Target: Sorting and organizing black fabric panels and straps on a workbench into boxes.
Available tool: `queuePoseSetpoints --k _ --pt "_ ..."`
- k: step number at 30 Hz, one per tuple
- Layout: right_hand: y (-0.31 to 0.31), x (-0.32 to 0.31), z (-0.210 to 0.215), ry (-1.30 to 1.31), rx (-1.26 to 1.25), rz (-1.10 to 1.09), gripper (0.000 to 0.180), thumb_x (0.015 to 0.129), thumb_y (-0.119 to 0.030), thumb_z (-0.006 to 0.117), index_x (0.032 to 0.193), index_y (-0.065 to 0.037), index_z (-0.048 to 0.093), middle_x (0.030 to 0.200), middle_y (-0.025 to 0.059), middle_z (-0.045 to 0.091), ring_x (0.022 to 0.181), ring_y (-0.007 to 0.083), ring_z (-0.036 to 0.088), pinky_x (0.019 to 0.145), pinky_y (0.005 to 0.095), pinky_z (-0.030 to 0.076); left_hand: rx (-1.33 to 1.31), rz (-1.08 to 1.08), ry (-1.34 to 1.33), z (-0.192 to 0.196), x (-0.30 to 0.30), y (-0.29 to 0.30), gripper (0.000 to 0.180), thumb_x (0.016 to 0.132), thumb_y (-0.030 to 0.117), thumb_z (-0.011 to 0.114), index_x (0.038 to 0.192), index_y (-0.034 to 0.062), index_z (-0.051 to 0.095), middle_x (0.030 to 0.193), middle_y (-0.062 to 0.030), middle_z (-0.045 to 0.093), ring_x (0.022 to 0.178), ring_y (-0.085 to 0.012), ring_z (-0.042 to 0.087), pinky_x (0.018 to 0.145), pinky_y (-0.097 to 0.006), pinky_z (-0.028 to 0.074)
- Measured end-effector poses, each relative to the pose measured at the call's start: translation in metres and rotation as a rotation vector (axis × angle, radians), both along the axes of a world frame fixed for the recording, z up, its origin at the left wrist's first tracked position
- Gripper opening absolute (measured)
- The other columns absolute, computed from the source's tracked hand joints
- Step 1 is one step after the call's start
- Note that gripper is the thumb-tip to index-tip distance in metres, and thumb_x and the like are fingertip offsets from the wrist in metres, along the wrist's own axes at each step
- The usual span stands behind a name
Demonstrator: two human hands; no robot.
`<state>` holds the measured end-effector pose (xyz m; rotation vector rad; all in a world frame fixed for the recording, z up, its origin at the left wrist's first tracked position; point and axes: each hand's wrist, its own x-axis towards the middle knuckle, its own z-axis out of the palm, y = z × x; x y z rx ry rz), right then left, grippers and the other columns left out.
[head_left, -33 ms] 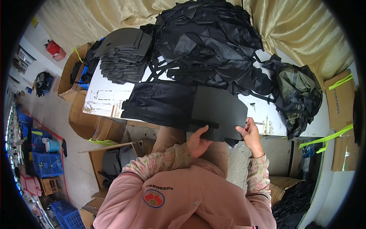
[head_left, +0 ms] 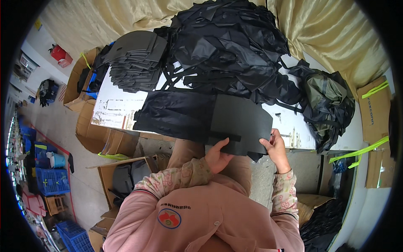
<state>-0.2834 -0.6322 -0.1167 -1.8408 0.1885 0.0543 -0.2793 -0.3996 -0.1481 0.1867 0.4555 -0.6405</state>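
A dark grey, stiff-looking panel (head_left: 243,114) with a rounded right end lies at the table's near edge. Its left side meets a flat black fabric piece (head_left: 176,114); whether it is tucked inside the fabric, I cannot tell. A short black strip (head_left: 225,137) lies across the panel near its lower left. My left hand (head_left: 217,157) pinches the near edge beside this strip, thumb on top and fingers underneath. At the right end, my right hand (head_left: 275,147) grips the panel's edge, its thumb on the upper face. Both hands are closed on the panel.
Similar grey panels (head_left: 136,63) are stacked at the table's far left. A big heap of black fabric (head_left: 231,46) covers the back, and a black and olive bundle (head_left: 327,96) lies at the right. Cardboard boxes (head_left: 94,136) stand left of the white table (head_left: 111,110).
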Motion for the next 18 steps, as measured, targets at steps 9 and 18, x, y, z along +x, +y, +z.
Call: queuePoseSetpoints --k 9,18 --pt "0.01 -0.001 0.018 -0.058 -0.36 -0.036 0.04 0.082 -0.003 0.067 0.116 0.002 0.047 0.09 0.0172 0.066 0.082 0.0194 0.065 0.074 0.0302 0.05 0.058 -0.083 -0.113 -0.002 0.002 0.004 0.035 0.096 0.014 0.052 0.128 0.0028 0.047 0.131 -0.0108 0.053 0.122 -0.0254 0.051 0.106 -0.042 0.041" --pt "-0.005 0.004 0.012 0.007 -0.221 -0.048 0.034 0.082 -0.001 0.068 0.111 0.002 0.051 0.087 0.0117 0.067 0.08 0.0163 0.063 0.069 0.0285 0.048 0.065 -0.194 -0.046 0.009 0.008 0.007 0.039 0.096 0.022 0.054 0.129 0.0032 0.046 0.128 -0.0108 0.055 0.117 -0.0251 0.053 0.103 -0.041 0.041"
